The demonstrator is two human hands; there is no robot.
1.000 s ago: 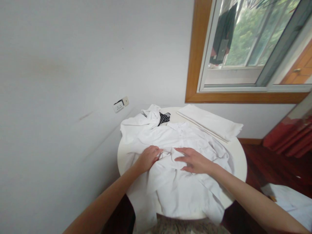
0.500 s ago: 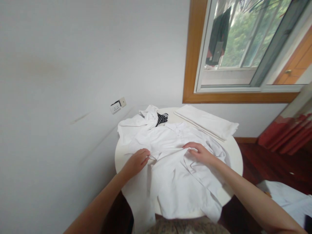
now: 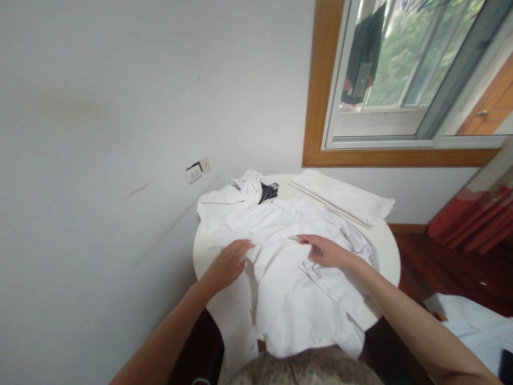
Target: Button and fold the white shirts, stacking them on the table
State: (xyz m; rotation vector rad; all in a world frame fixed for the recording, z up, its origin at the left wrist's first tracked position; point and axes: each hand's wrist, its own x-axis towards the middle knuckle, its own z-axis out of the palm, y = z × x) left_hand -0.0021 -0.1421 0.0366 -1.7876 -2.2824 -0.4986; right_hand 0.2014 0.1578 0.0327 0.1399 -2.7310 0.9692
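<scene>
A white shirt (image 3: 288, 289) lies spread over a round white table (image 3: 387, 251), its lower part hanging off the near edge. My left hand (image 3: 226, 263) rests flat on the shirt's left side, fingers stretched out together. My right hand (image 3: 326, 251) lies flat on the shirt's middle right, fingers extended toward the left. Neither hand grips the cloth.
A folded white cloth (image 3: 340, 197) lies at the table's back right. Crumpled white fabric (image 3: 228, 200) with a black-striped piece (image 3: 267, 191) sits at the back left. A wall socket (image 3: 197, 171) is on the wall, a window (image 3: 401, 80) behind. White fabric (image 3: 476, 331) lies at the lower right.
My left hand has opened from a curled pinch to lying flat on the shirt. My right hand has flattened and stayed on the middle right. The shirt's front looks smoother.
</scene>
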